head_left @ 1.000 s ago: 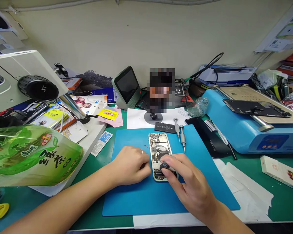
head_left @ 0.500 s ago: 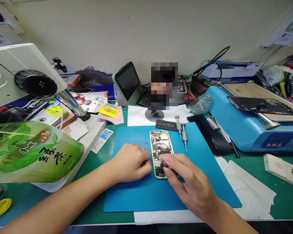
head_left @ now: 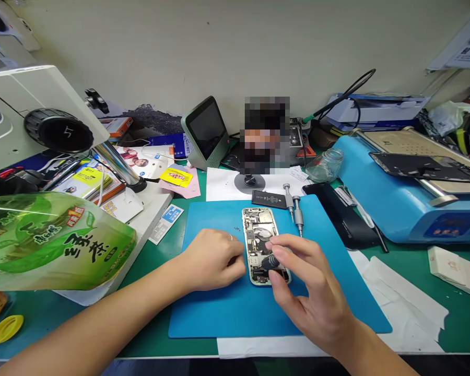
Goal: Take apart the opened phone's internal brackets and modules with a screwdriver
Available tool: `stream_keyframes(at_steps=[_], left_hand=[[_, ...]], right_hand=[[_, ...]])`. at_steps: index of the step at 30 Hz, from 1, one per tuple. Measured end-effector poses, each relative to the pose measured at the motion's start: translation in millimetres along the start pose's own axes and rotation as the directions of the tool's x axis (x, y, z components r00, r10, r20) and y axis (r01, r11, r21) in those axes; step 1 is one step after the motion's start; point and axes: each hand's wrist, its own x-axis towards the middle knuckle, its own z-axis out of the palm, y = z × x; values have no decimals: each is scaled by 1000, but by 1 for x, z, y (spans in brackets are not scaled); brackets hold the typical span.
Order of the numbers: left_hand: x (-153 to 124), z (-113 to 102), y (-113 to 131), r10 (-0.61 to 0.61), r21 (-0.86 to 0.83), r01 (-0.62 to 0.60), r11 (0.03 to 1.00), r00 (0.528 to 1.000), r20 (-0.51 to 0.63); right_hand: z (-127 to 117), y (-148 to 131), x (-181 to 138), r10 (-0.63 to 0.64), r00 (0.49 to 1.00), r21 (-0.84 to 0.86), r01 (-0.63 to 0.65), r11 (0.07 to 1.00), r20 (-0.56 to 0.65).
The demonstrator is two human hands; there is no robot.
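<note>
An opened smartphone [head_left: 260,235] lies on a blue mat [head_left: 207,313], its circuit board and other inner parts showing. My left hand [head_left: 215,261], a ring on one finger, is curled closed at the phone's left edge; whatever its fingers hold, if anything, is hidden. Above the lower part of the phone, my right hand [head_left: 313,277] pinches a small dark ribbed screwdriver [head_left: 271,262] between thumb and fingers. Its tip is too small to make out. Several tiny screws or bits [head_left: 237,228] lie left of the phone.
Past the phone lie a black battery [head_left: 269,199] and two grey screwdrivers [head_left: 298,216]. A glass jar [head_left: 324,166] and a blue machine [head_left: 407,209] with a screen assembly [head_left: 423,166] stand right. At left are a microscope stand [head_left: 43,109] and a green bag [head_left: 55,245].
The fingers of my right hand have opened a little around the screwdriver, which now leans more to the right. My left hand stays by the phone. The view has shifted slightly.
</note>
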Motion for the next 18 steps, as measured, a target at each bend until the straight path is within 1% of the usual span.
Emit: stream_keyframes(at_steps=[5, 8, 13, 18], left_hand=[[-1, 1, -1, -1, -2, 1, 1000, 1000, -3], [-1, 2, -1, 2, -1, -2, 1000, 1000, -4], [-1, 1, -1, 0, 9, 0, 1000, 1000, -2], [0, 1, -1, 4, 18, -4, 1000, 1000, 0]], right_hand=[[2, 1, 2, -2, 1000, -6, 2, 1000, -16], [3, 0, 2, 5, 1000, 11, -4, 1000, -5], [3, -1, 2, -32, 999, -25, 32, 999, 1], [1, -1, 1, -3, 1000, -10, 3, 1000, 10]])
